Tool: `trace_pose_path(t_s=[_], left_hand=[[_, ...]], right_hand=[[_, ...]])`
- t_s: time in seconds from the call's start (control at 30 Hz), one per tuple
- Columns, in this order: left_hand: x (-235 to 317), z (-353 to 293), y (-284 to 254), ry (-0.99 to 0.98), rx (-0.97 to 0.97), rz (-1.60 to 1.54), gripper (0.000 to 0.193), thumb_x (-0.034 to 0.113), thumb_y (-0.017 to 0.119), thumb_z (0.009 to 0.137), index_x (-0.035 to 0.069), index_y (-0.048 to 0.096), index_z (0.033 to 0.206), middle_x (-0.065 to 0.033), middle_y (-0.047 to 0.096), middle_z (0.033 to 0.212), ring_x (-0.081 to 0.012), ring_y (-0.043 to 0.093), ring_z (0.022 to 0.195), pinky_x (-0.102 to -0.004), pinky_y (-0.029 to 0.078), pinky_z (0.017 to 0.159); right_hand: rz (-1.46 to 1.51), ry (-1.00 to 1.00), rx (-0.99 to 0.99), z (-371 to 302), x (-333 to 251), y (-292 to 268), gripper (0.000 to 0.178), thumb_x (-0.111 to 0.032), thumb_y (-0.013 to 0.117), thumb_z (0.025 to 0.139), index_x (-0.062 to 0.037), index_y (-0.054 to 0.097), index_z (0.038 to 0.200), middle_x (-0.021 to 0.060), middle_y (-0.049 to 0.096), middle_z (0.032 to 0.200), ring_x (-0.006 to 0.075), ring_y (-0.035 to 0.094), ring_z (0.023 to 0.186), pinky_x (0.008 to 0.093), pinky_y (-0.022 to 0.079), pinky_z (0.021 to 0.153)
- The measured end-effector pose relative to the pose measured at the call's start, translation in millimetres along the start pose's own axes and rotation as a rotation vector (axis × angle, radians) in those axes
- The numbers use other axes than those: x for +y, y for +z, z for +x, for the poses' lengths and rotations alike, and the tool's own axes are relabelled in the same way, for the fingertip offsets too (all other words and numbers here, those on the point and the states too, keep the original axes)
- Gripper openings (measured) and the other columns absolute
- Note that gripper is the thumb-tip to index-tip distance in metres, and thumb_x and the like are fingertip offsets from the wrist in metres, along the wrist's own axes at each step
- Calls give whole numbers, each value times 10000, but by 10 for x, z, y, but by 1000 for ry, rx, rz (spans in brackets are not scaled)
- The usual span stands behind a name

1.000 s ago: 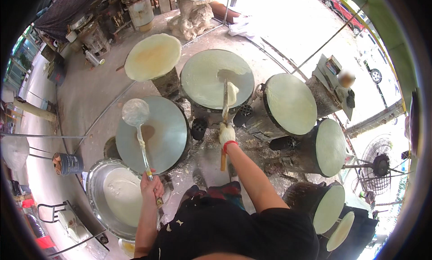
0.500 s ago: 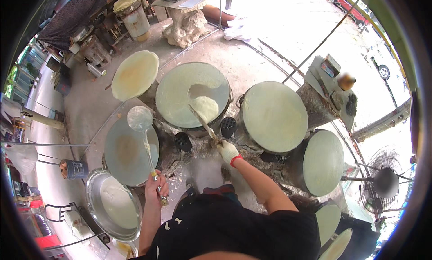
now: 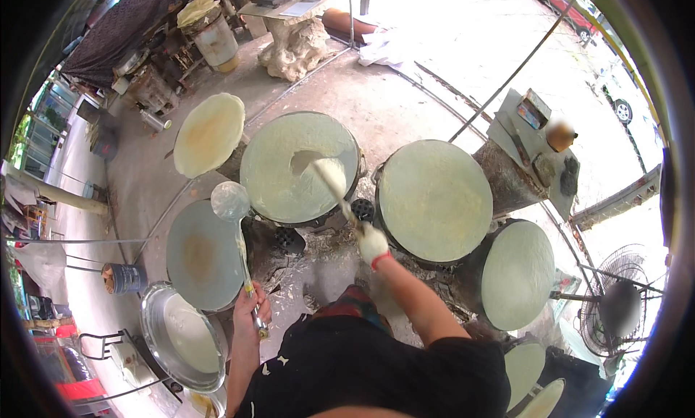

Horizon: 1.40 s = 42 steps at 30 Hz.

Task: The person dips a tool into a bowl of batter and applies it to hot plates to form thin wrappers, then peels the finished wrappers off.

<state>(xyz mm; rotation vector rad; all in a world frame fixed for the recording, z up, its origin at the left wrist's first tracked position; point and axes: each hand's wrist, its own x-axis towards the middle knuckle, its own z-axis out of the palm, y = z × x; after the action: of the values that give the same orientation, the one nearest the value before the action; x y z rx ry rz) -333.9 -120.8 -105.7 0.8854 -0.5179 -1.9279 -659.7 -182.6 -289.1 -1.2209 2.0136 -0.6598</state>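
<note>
My left hand [image 3: 250, 309] grips the handle of a long metal ladle [image 3: 230, 201]. Its batter-smeared bowl hangs over the right rim of a bare griddle [image 3: 199, 251] with a brown mark in the middle. In a white glove, with a red band at the wrist, my right hand [image 3: 371, 243] is closed on a long flat spatula [image 3: 346, 207]. The spatula's far end reaches over the middle griddle [image 3: 282, 186], beside a lump of pale batter [image 3: 332, 175]. Pale batter coats most of that griddle, around a small darker bare patch. Motion blurs the blade.
Two coated griddles [image 3: 434, 201] [image 3: 518, 273] stand to the right. A metal basin [image 3: 153, 324] of batter sits at lower left. Beyond the griddles, a round flatbread [image 3: 208, 134] rests on a stand. Perforated black briquettes [image 3: 363, 209] lie between griddles; a fan [image 3: 620, 302] stands far right.
The spatula and batter lump have swept across the middle griddle, and its bare patch has shrunk. My right hand has shifted slightly right. The ladle stays in my left hand.
</note>
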Motion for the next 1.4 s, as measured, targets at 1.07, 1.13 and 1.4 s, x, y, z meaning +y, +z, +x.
trace_pose_path(t_s=[1.07, 1.13, 1.4], left_hand=[[75, 517, -207, -272, -13, -149, 168, 106, 442, 935, 59, 486, 1091, -65, 470, 697, -108, 382, 420, -244, 336, 365], [3, 492, -166, -269, 7, -140, 163, 112, 442, 937, 58, 488, 1084, -64, 467, 695, -107, 381, 420, -245, 336, 363], [-167, 518, -114, -289, 88, -83, 172, 173, 464, 940, 63, 506, 1065, -39, 438, 680, -84, 360, 417, -227, 322, 348]], right_hand=[[497, -9, 228, 1200, -642, -71, 418, -305, 470, 884, -15, 581, 1163, 211, 643, 1016, 310, 622, 966, 353, 455, 851], [292, 101, -29, 940, -651, -106, 424, -337, 470, 891, -43, 581, 1176, 209, 638, 1034, 307, 612, 997, 350, 450, 866], [449, -97, -5, 1615, -437, -254, 334, -195, 560, 880, -18, 598, 1160, -6, 573, 684, 66, 434, 517, 245, 342, 455]])
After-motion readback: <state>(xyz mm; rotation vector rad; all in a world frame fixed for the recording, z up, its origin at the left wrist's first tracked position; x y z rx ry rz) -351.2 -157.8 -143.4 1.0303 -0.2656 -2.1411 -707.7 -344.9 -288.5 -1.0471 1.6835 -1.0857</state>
